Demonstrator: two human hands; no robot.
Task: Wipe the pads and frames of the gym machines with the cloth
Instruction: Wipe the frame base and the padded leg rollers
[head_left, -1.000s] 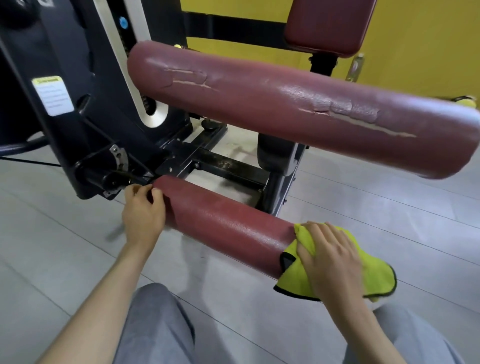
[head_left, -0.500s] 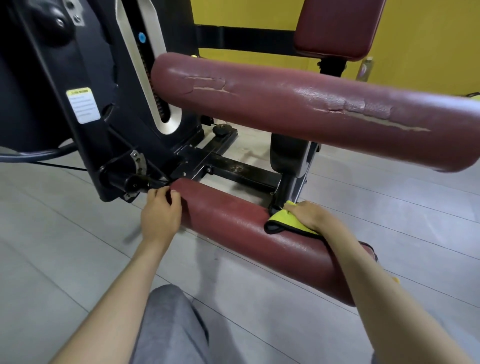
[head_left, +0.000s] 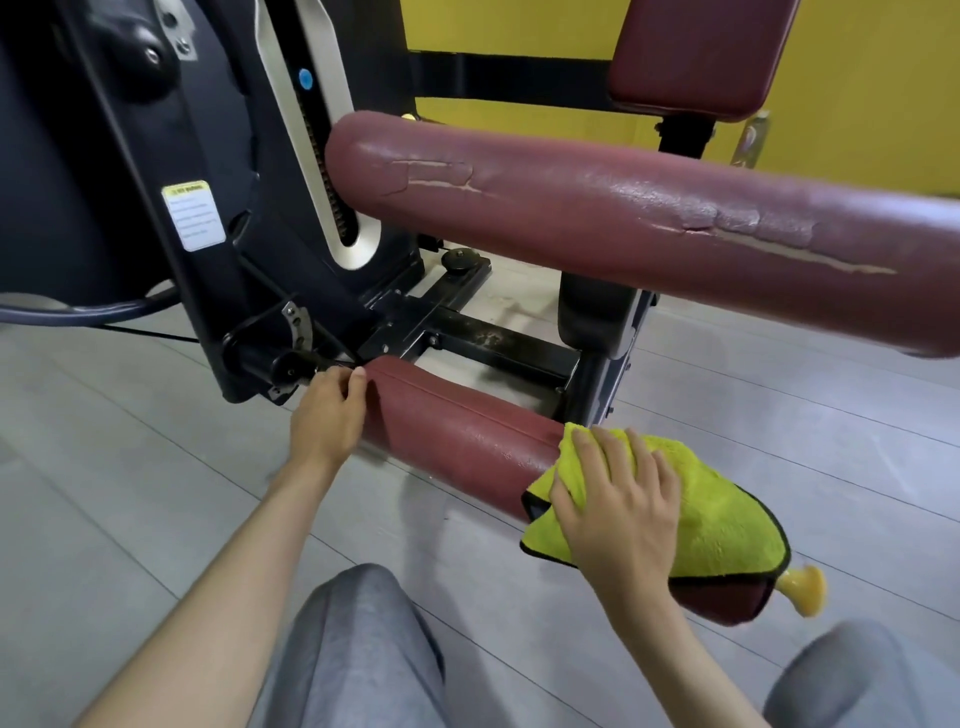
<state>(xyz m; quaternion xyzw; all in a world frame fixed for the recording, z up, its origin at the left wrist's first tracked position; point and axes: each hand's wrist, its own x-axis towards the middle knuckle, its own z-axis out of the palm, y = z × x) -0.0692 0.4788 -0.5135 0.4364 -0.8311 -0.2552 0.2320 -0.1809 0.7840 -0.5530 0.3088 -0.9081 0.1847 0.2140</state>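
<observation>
Open gap between upper roller pad (head_left: 649, 228) and lower roller pad (head_left: 457, 441); black frame (head_left: 498, 345) behind

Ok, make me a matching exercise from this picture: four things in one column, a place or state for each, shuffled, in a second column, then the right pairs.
Column one:
1. cloth
2. upper roller pad
3. left hand
4. warning label

Column two:
A. stuck on the black frame
B. cover cracked and peeling
C. grips the end of the lower roller pad
D. draped over the lower roller pad, under the right hand

Pairs: 1-D, 2-B, 3-C, 4-A.
</observation>
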